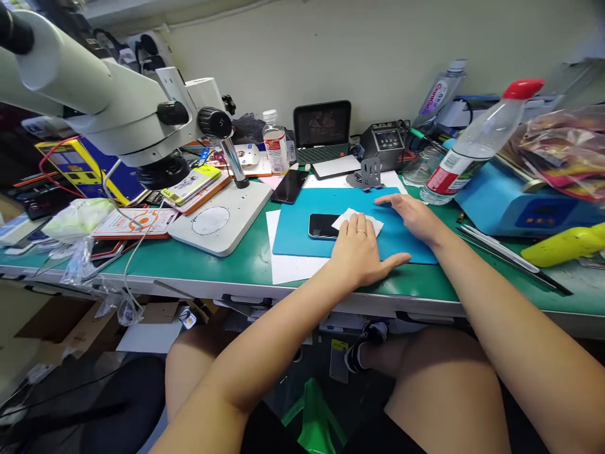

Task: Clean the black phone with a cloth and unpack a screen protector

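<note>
My left hand (358,252) lies flat, fingers stretched forward and thumb out to the right. Its fingertips press on a white tissue (375,225), which covers the right part of a dark-screened phone (322,226). The phone lies face up on a blue mat (297,217); its right end is hidden under the tissue and hand. To the right of the tissue, my right hand (412,214) hovers over or rests at the mat's right side, fingers extended and holding nothing; whether it touches the mat I cannot tell.
A microscope (104,113) on a white base (255,202) stands at the left. Behind the mat are another phone (290,186), a small screen (322,123) and a metal holder (370,173). A red-capped bottle (466,157), tweezers (510,255) and a blue machine (501,195) sit right.
</note>
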`<act>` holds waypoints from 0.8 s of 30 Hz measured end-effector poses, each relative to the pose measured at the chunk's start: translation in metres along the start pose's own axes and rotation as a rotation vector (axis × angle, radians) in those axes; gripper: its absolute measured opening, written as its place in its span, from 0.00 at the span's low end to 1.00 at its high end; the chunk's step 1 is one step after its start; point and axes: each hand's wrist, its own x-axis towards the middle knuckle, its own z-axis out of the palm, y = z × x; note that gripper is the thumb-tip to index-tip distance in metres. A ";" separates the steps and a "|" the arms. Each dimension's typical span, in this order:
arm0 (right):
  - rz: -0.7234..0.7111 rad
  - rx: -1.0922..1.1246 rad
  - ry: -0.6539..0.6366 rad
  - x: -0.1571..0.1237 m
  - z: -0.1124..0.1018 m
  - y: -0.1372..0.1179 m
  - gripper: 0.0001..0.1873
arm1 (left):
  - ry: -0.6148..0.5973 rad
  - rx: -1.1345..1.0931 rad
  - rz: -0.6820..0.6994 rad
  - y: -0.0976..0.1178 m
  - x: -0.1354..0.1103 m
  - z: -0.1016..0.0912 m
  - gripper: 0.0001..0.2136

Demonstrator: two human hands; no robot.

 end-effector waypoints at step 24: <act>0.011 -0.044 -0.016 0.001 0.001 0.003 0.42 | -0.033 0.016 -0.086 -0.050 -0.026 -0.013 0.47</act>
